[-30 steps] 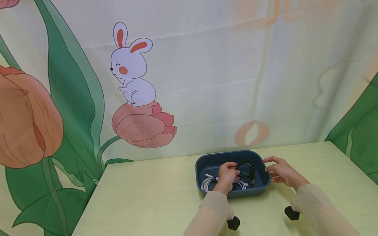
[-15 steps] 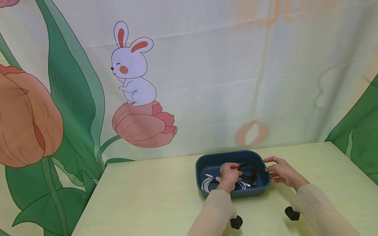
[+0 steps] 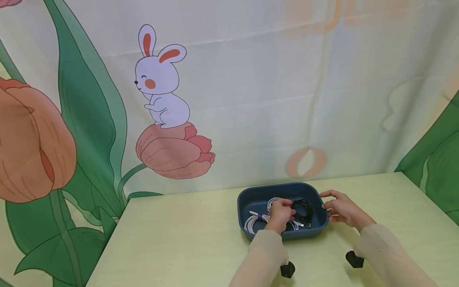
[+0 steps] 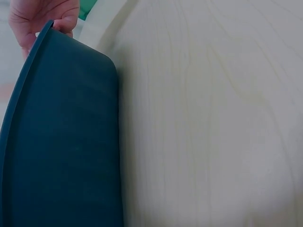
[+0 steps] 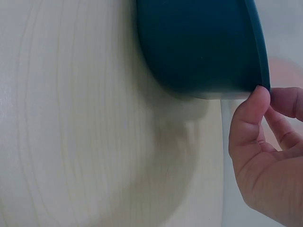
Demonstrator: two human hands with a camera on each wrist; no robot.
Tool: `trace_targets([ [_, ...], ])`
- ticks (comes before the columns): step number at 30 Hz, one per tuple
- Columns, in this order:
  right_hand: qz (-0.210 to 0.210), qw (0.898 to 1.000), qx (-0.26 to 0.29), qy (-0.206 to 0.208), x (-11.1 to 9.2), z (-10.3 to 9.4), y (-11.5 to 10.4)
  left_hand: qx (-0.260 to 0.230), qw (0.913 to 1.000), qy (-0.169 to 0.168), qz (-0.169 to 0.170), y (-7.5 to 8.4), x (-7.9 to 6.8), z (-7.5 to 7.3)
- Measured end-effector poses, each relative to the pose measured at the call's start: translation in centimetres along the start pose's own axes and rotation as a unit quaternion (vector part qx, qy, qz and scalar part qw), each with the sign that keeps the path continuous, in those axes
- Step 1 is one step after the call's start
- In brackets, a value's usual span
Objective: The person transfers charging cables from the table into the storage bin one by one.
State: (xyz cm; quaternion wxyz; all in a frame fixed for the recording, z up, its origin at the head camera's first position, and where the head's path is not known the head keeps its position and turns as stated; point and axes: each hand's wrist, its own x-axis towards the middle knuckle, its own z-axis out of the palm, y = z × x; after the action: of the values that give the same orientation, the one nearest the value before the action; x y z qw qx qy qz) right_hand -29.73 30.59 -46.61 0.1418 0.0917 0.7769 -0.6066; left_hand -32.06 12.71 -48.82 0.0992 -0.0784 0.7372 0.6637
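A dark blue plastic bin (image 3: 247, 199) stands on the table with coiled cables inside. My left hand (image 3: 281, 214) reaches into it, fingertips pinching the left edge of a black coiled cable (image 3: 304, 215) at the bin's right end. Beneath and left of that hand lies a white cable (image 3: 251, 225), bundled with a purple tie (image 3: 260, 217); a further white loop (image 3: 271, 202) shows behind the hand. My right hand (image 5: 270, 156) pinches the bin's right rim between thumb and fingers. In the left wrist view, only the bin's outer wall (image 4: 66, 127) and the right hand (image 4: 45, 16) appear.
The pale wood-grain table (image 3: 179, 239) extends to either side of the bin. Behind it hangs a printed cloth (image 3: 244, 99) with a rabbit and tulips. A black device (image 3: 287, 270) sits under the left wrist, another black device (image 3: 355, 259) under the right.
My left hand has shifted slightly to the right within the bin, and the black cable has moved right and a little nearer with it. The right hand keeps its place at the rim.
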Motion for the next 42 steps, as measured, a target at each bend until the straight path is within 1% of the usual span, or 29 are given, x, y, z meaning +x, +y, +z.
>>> trace_targets([
  [3, -0.001, 1.000, 0.000, -0.001, 0.0, 0.0, 0.0, 0.010, 0.9999, -0.004, 0.003, -0.1, 0.0, 0.0],
  [5, -0.001, 1.000, -0.001, -0.001, 0.1, 0.0, 0.0, 0.026, 0.9996, -0.005, 0.008, -0.1, 0.0, -0.1],
  [10, 0.000, 1.000, -0.002, 0.001, 0.3, 0.0, 0.1, 0.089, 0.9959, 0.002, 0.016, 0.0, 0.0, -0.3],
  [14, -0.001, 1.000, -0.002, 0.000, 0.4, -0.1, 0.1, 0.150, 0.9882, 0.004, 0.030, 0.2, -0.1, -0.4],
  [19, -0.009, 1.000, -0.002, -0.007, 0.3, -0.1, -0.1, 0.202, 0.9779, 0.010, 0.053, 0.5, -0.2, -0.6],
  [22, -0.006, 1.000, -0.001, -0.006, 0.3, 0.0, -0.1, 0.234, 0.9693, 0.022, 0.072, 0.6, -0.4, -0.7],
  [25, -0.004, 1.000, -0.002, -0.005, 0.3, 0.0, -0.1, 0.254, 0.9628, 0.032, 0.086, 0.8, -0.7, -0.8],
  [28, -0.002, 1.000, -0.005, -0.004, 0.3, 0.1, -0.1, 0.262, 0.9598, 0.037, 0.093, 0.9, -0.7, -0.9],
  [31, 0.001, 1.000, -0.005, -0.002, 0.2, 0.1, -0.1, 0.259, 0.9604, 0.040, 0.095, 0.9, -0.7, -1.0],
  [35, 0.001, 1.000, -0.004, -0.001, 0.2, 0.0, -0.1, 0.242, 0.9645, 0.040, 0.098, 0.8, -0.7, -1.1],
  [39, 0.003, 1.000, -0.007, 0.002, 0.2, 0.0, 0.0, 0.213, 0.9718, 0.035, 0.095, 0.6, -0.7, -1.1],
  [42, 0.006, 1.000, -0.007, 0.003, 0.3, -0.1, 0.2, 0.182, 0.9792, 0.025, 0.086, 0.4, -0.6, -1.1],
])
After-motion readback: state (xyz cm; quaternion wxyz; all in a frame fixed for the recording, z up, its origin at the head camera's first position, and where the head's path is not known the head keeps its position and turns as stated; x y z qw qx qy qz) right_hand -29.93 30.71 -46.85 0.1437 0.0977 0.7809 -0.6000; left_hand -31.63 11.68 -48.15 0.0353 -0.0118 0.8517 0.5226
